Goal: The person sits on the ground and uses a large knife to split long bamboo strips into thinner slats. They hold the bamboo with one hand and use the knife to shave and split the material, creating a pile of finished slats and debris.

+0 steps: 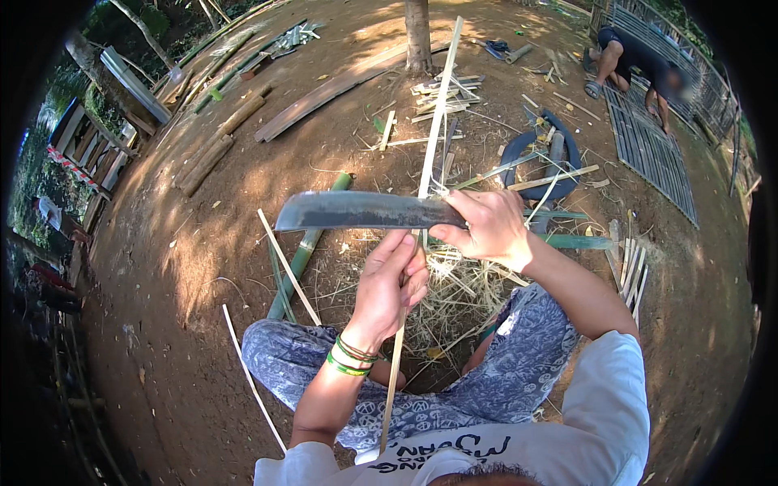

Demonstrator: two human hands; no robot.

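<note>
I observe a broad machete with a dark, streaked metal blade (356,212) and a long, narrow strip of pale split bamboo (439,113), both held before a person seated on the ground. The right hand (490,223) has its grip closed at the machete's right end; the handle is hidden within the fingers. The blade lies nearly level, blunt-ended toward the left, with a lighter band along its upper side and grey-blue patches below. The left hand (391,279), two green bands at its wrist, has a narrow grip, its fingers closed round the bamboo strip just below the blade. The strip is cream-yellow and slightly tilted, runs beyond the blade toward a slender tree trunk (417,36), and passes down to the white shirt (604,393); whether the blade touches it, I cannot tell. Beneath the hands lies a tangled heap of pale, curled shavings (454,296), near the blue patterned trousers (519,348). The surface is bare brown earth (162,348), sunlit in patches. A green bamboo pole (304,259) lies left of the heap; a black, rubber-looking ring (510,158) lies to its upper right. The site is an outdoor yard; at upper right, another person (628,61) bends over a grey slatted panel (648,150).
</note>
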